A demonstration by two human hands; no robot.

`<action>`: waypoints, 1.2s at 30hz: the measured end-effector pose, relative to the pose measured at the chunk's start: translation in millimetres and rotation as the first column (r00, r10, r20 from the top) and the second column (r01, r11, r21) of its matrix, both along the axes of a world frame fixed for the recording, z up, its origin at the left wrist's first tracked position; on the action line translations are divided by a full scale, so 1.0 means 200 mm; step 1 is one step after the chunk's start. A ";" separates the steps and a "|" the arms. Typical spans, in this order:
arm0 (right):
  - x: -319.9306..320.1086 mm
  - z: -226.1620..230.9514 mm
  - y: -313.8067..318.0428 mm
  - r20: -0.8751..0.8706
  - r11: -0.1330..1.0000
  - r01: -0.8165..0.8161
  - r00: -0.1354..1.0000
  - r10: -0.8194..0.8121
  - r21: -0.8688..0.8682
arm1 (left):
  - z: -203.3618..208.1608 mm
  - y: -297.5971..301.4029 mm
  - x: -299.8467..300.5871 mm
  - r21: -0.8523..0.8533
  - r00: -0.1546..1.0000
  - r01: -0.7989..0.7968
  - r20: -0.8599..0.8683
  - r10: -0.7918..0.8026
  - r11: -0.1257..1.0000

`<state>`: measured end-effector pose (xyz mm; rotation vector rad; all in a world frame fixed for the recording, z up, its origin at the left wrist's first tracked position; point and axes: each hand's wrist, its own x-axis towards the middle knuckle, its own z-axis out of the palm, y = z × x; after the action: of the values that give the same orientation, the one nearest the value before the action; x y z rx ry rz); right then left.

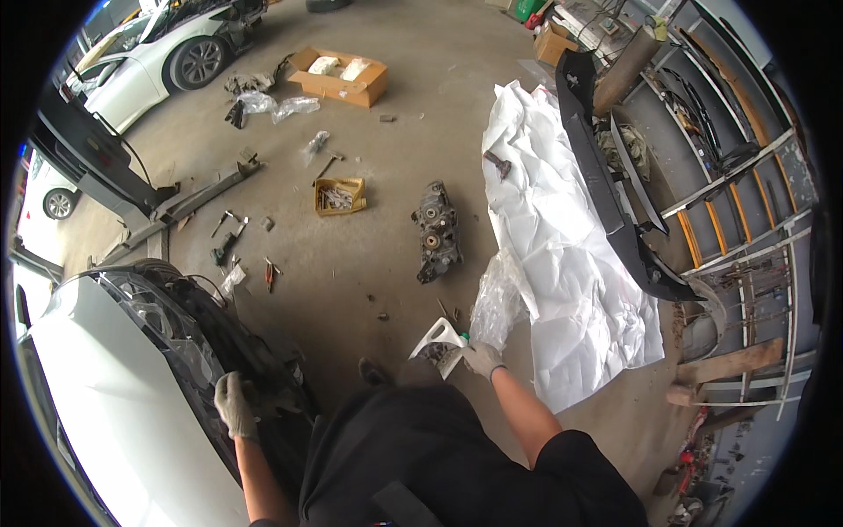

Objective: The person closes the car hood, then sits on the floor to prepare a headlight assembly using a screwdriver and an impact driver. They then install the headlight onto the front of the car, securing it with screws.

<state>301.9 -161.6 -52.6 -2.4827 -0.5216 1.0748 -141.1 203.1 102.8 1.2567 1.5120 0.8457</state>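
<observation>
My right hand point(482, 359), in a light grey work glove, has its fingers closed at the side of a cut-open white plastic jug point(430, 333) with a green cap. Small dark metal pieces lie inside the jug, which sits low in front of my body. At the left, my left hand point(234, 406), also gloved, is beside the exposed front end point(198, 351) of a white car point(97, 395). Its fingers are bent and partly hidden, so their grip cannot be made out. A headlight unit point(436, 232) lies on the floor ahead, its back facing up.
Crumpled white sheeting point(562, 237) covers floor at right, beside a black bumper point(610, 193) and metal racks point(738, 198). Ahead are a yellow box of hardware point(340, 197), pliers point(270, 274), a green-black power tool point(223, 252) and a cardboard box point(360, 90). A lift post point(97, 158) stands left.
</observation>
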 end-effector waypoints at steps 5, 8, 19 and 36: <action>-0.26 0.10 -0.22 0.068 0.990 -0.023 0.997 0.032 -0.138 | -0.01 0.05 0.21 -0.168 0.989 0.135 0.077 -0.123 0.976; -0.37 0.03 -0.39 -0.231 0.927 0.307 0.907 -0.353 -0.215 | -0.14 0.12 0.25 -0.165 0.983 0.183 0.018 -0.183 0.969; -0.04 -0.12 -0.37 -0.240 0.906 0.375 0.877 -0.415 -0.195 | -0.10 0.12 0.64 -0.371 0.906 0.324 -0.145 -0.398 0.870; 1.20 -0.32 0.14 -0.416 0.984 0.159 0.891 -0.179 -0.083 | 0.05 -0.33 0.67 -0.530 0.817 -0.151 -0.542 -0.196 0.835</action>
<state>541.8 -133.4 -116.4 -2.1834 -0.1458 1.5086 -6.8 136.7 112.2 1.1194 2.0265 -0.0625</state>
